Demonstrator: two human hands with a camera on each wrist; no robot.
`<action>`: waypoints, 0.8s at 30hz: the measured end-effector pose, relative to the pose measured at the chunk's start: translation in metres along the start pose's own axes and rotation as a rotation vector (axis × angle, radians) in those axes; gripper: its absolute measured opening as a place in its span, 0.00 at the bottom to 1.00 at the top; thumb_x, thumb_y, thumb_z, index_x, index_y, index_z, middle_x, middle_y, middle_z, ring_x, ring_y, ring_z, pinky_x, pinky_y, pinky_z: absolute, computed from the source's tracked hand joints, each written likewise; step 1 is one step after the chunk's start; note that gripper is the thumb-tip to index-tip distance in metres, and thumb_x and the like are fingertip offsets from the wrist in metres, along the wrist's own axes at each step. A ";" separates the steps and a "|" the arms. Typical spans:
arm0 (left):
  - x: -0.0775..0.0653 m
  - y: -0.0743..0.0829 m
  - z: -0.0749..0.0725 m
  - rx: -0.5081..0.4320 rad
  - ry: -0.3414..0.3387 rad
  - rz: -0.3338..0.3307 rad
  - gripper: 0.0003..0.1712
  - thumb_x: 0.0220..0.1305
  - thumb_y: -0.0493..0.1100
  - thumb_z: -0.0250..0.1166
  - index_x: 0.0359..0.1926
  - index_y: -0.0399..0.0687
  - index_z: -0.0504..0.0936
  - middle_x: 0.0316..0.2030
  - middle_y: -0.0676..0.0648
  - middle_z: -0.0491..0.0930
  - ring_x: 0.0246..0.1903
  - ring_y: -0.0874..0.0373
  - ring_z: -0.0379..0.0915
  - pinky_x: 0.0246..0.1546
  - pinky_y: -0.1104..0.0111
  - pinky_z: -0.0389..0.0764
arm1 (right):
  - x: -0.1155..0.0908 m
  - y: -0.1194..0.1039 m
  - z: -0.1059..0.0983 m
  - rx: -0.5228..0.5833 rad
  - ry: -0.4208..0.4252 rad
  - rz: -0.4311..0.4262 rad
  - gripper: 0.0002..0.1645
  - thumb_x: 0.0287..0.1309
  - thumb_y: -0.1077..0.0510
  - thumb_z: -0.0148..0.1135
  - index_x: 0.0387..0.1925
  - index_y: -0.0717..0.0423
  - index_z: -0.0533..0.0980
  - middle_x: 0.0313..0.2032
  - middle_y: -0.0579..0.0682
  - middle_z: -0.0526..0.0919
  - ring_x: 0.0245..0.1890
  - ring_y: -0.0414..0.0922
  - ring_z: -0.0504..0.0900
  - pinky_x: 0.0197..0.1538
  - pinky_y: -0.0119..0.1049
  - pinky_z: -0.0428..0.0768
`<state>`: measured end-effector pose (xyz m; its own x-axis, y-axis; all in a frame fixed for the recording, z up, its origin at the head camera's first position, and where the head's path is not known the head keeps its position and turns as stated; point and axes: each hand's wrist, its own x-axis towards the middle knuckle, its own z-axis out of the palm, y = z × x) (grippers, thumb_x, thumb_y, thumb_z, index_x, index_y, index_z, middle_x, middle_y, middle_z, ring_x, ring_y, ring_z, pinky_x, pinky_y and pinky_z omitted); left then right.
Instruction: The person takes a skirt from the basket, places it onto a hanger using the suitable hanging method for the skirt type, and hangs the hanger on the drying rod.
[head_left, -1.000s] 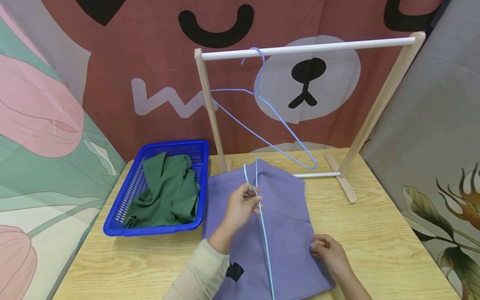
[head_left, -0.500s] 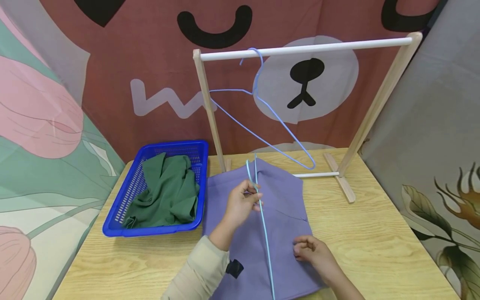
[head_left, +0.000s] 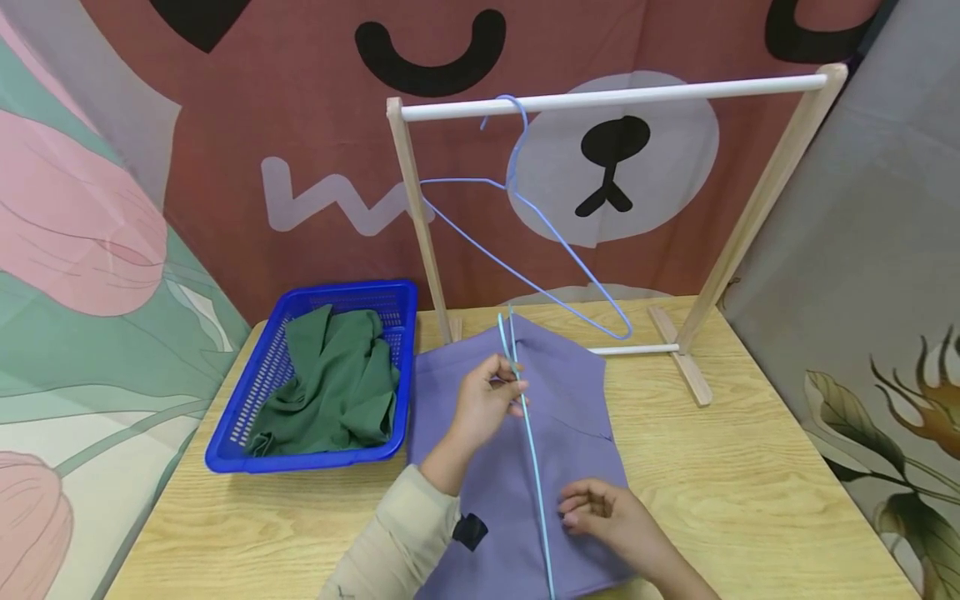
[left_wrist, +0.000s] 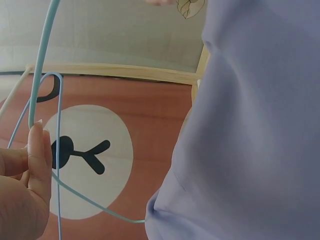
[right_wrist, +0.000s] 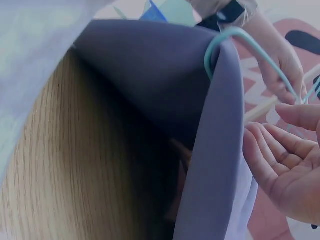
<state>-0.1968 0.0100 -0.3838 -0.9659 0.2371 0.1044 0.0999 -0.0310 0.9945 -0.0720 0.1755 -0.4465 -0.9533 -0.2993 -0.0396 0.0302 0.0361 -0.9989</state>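
Observation:
My left hand [head_left: 483,402] pinches a light teal wire hanger [head_left: 534,467] near its upper part in the head view. Behind and below it spreads a purple garment [head_left: 573,400], close to the rack. In the right wrist view one end of the hanger [right_wrist: 245,35] curves over the edge of the garment [right_wrist: 215,150], whose cloth gapes apart with a dark inside. My right hand [head_left: 611,517] holds nothing; its loosely bent fingertips are right beside the cloth, to the right of the hanger. The left wrist view has the left fingers [left_wrist: 39,150] on the teal wire.
A wooden rack with a white bar [head_left: 645,96] stands at the back of the table [head_left: 750,500]. On its bar hangs a bare blue hanger [head_left: 566,242]. To the left sits a blue basket [head_left: 225,433] with a green garment [head_left: 337,383] inside.
My right hand has moved left across the front of the purple garment, from its right edge toward the hanger. The teal hanger's hook has turned slightly right in my left hand.

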 end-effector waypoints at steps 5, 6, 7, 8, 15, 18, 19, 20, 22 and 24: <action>-0.001 0.007 0.000 -0.004 -0.003 0.006 0.05 0.49 0.24 0.57 0.28 0.27 0.69 0.36 0.39 0.74 0.20 0.58 0.74 0.20 0.68 0.77 | 0.002 -0.003 0.009 0.040 -0.081 -0.057 0.20 0.51 0.67 0.54 0.41 0.82 0.65 0.34 0.63 0.75 0.32 0.38 0.77 0.36 0.31 0.76; -0.001 0.007 0.000 -0.008 -0.005 0.006 0.05 0.49 0.24 0.58 0.27 0.27 0.69 0.36 0.39 0.74 0.20 0.58 0.74 0.20 0.68 0.77 | 0.002 -0.003 0.010 0.055 -0.093 -0.067 0.20 0.51 0.67 0.54 0.40 0.82 0.64 0.34 0.61 0.75 0.32 0.38 0.77 0.36 0.31 0.76; -0.001 0.007 0.000 -0.009 -0.007 0.007 0.05 0.49 0.24 0.58 0.28 0.27 0.69 0.36 0.39 0.74 0.20 0.58 0.74 0.20 0.68 0.77 | 0.003 -0.002 0.011 0.068 -0.103 -0.079 0.20 0.50 0.67 0.54 0.40 0.82 0.64 0.34 0.59 0.76 0.32 0.38 0.77 0.36 0.32 0.76; 0.000 0.008 0.000 -0.006 -0.008 0.006 0.05 0.49 0.24 0.58 0.28 0.27 0.69 0.36 0.39 0.74 0.20 0.57 0.73 0.20 0.68 0.77 | 0.003 -0.002 0.012 0.085 -0.114 -0.091 0.20 0.50 0.68 0.54 0.40 0.83 0.64 0.33 0.58 0.76 0.32 0.38 0.77 0.36 0.32 0.76; 0.004 0.001 0.000 -0.015 -0.006 0.019 0.05 0.49 0.24 0.58 0.28 0.27 0.69 0.36 0.40 0.74 0.19 0.61 0.73 0.20 0.68 0.77 | 0.003 -0.005 0.017 0.220 -0.180 -0.135 0.19 0.53 0.70 0.50 0.41 0.85 0.60 0.33 0.52 0.76 0.32 0.39 0.77 0.35 0.36 0.77; 0.004 0.001 0.001 -0.001 -0.007 0.028 0.05 0.49 0.24 0.58 0.29 0.27 0.70 0.33 0.39 0.74 0.19 0.59 0.73 0.20 0.68 0.77 | 0.002 -0.007 0.019 0.301 -0.208 -0.147 0.16 0.56 0.70 0.46 0.41 0.83 0.60 0.34 0.52 0.77 0.33 0.41 0.78 0.35 0.36 0.77; 0.004 0.001 0.002 0.004 -0.010 0.036 0.06 0.49 0.24 0.58 0.29 0.27 0.70 0.33 0.39 0.74 0.19 0.59 0.73 0.20 0.68 0.77 | 0.002 -0.008 0.020 0.329 -0.216 -0.158 0.15 0.57 0.70 0.45 0.41 0.83 0.61 0.35 0.52 0.77 0.33 0.42 0.78 0.35 0.36 0.77; 0.003 0.001 0.002 0.012 -0.010 0.039 0.05 0.49 0.24 0.58 0.29 0.27 0.70 0.32 0.40 0.73 0.19 0.58 0.73 0.20 0.68 0.77 | 0.002 -0.009 0.021 0.357 -0.225 -0.170 0.14 0.57 0.71 0.43 0.41 0.83 0.61 0.35 0.52 0.77 0.33 0.43 0.78 0.35 0.36 0.77; 0.003 0.001 0.003 0.022 -0.013 0.056 0.05 0.49 0.24 0.58 0.29 0.27 0.70 0.32 0.40 0.73 0.20 0.57 0.73 0.19 0.68 0.77 | 0.001 -0.010 0.023 0.384 -0.227 -0.187 0.14 0.57 0.72 0.43 0.41 0.83 0.60 0.34 0.51 0.77 0.33 0.42 0.78 0.34 0.36 0.77; 0.002 0.002 0.004 0.030 -0.016 0.063 0.05 0.49 0.24 0.58 0.29 0.27 0.70 0.32 0.38 0.73 0.19 0.56 0.73 0.19 0.68 0.77 | 0.001 -0.011 0.025 0.382 -0.211 -0.204 0.15 0.56 0.72 0.44 0.41 0.85 0.58 0.33 0.51 0.77 0.32 0.41 0.78 0.33 0.35 0.78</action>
<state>-0.1979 0.0142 -0.3814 -0.9534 0.2512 0.1669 0.1679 -0.0178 0.9856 -0.0653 0.1509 -0.4362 -0.8706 -0.4525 0.1931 -0.0048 -0.3847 -0.9230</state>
